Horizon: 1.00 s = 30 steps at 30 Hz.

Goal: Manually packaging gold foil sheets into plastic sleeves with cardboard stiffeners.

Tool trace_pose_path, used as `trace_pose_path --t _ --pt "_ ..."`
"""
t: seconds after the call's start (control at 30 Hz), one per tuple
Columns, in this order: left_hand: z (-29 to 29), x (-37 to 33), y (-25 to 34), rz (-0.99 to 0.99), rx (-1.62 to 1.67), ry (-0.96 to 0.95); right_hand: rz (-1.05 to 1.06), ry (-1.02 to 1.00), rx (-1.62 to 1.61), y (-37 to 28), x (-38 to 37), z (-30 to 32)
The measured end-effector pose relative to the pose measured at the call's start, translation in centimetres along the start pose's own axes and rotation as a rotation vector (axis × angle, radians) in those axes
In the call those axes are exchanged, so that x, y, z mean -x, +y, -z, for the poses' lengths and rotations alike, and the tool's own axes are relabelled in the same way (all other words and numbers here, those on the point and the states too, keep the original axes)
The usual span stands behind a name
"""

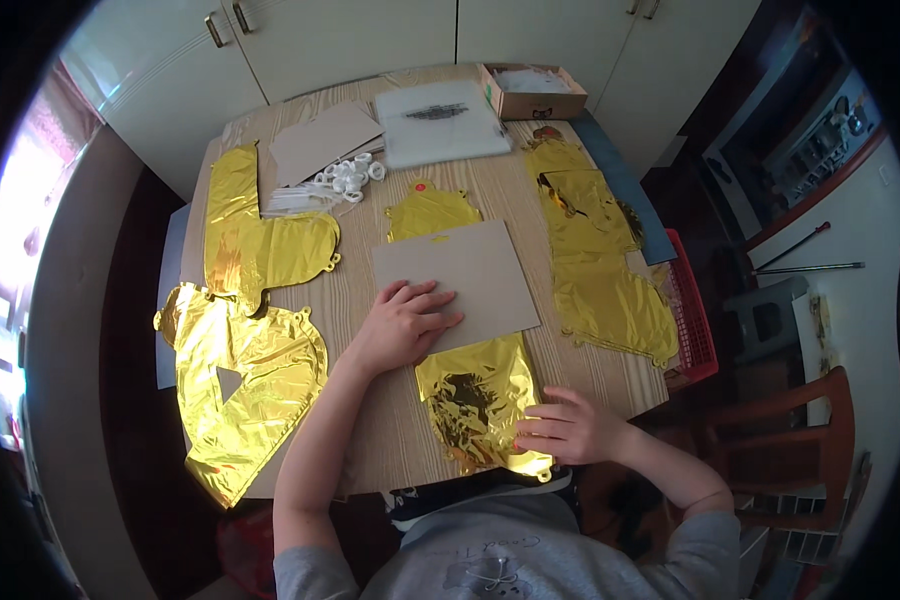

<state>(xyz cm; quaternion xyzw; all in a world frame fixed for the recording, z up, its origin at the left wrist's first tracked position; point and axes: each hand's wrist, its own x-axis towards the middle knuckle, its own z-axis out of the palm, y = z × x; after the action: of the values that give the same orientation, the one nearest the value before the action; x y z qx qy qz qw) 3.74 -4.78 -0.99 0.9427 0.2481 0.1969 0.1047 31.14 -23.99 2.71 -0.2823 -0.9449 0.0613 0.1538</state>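
On the left, two flat gold foil balloons lie on the wooden table [390, 445]. The top one [232, 200] has its bottom end touching the lower one [275, 365]. The lower one's pointy end reaches the table's near edge, so a bump from an arm could make it slide off.

Next comes a pile of small white rolls [350, 177]. In the middle, the left hand [407, 325] lies spread out on a grey card [490, 280]. It presses down and does not grip anything. The card sits on top of the middle foil balloon [480, 380], which sticks out above and below it. If the left hand pushes sideways, the card could slip and go crooked, because foil looks slick.

The right hand [575, 428] is at the right edge of the foil's bottom part. I cannot tell if its fingers pinch the foil or just touch it. A hard tug there could crease or rip the thin foil.

Farther right, more gold foil [610, 290] lies near a red basket [698, 330].
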Motion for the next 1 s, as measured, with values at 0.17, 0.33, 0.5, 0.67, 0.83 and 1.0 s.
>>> trace_pose_path --t 0.17,0.33,0.5,0.67,0.83,1.0 --pt "-0.1 0.2 -0.5 -0.01 -0.018 -0.056 -0.04 0.39 -0.078 1.4 -3.2 1.6" --pt "1.1 -0.1 -1.5 0.006 0.078 -0.133 -0.471 0.577 -0.169 8.7 -9.2 4.5" --pt "-0.4 0.6 -3.7 0.033 -0.015 -0.248 -0.769 0.284 -0.452 17.7 -13.1 1.9" --pt "0.0 0.3 -3.1 0.021 0.054 -0.198 -0.602 0.355 -0.19 21.7 -12.9 -4.0" --pt "-0.4 0.8 -3.3 0.04 0.067 -0.211 -0.544 0.329 -0.215 21.9 -13.1 -5.7" --pt "0.1 1.8 -2.1 0.049 0.075 -0.218 -0.525 0.339 -0.08 19.5 -12.5 -6.0"
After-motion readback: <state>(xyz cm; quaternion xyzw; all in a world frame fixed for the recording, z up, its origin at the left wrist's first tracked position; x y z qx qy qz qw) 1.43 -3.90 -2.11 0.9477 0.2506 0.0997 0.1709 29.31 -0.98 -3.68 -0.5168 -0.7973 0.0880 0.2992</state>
